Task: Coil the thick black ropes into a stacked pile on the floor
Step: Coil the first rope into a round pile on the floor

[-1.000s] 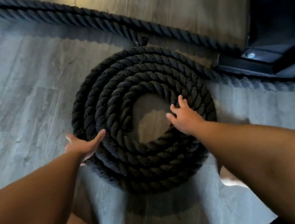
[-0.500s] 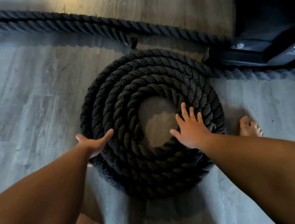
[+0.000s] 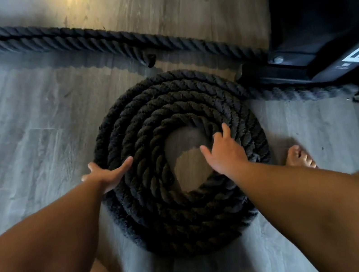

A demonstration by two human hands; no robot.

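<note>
Two hands, left hand (image 3: 107, 177) and right hand (image 3: 224, 152), rest with fingers spread on the round coil (image 3: 188, 225) of thick twisted black rope.

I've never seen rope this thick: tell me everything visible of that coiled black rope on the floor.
The coiled rope is thick, black, twisted-strand, with a fuzzy fibre look. It lies as a round spiral of several turns on the grey wood-look floor, bare floor showing in its centre. The left hand touches its outer edge; the right hand rests on its inner turns.
</note>
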